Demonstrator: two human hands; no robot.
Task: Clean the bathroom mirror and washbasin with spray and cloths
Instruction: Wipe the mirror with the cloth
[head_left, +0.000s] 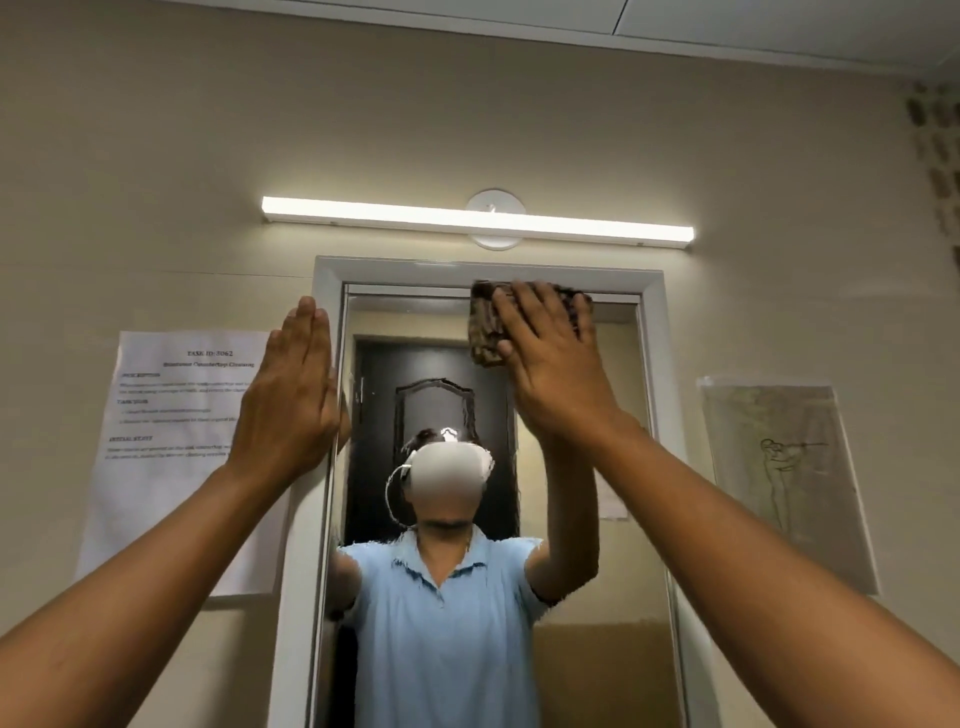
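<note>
A: Item one?
B: Tall white-framed wall mirror (571, 519); folded brown cloth (485, 332) at its top edge, pressed flat under right hand (556, 369), fingers straight.
A: Left hand (291, 400)?
B: Fingers straight, together; palm against frame's left side; holds nothing.

The beige wall (156, 156) carries a white-framed mirror (571, 597). A lit tube lamp (478, 221) is fixed above the frame. A printed sheet (171, 415) hangs just left of the mirror, and a line drawing (789, 478) under plastic hangs to its right.
</note>
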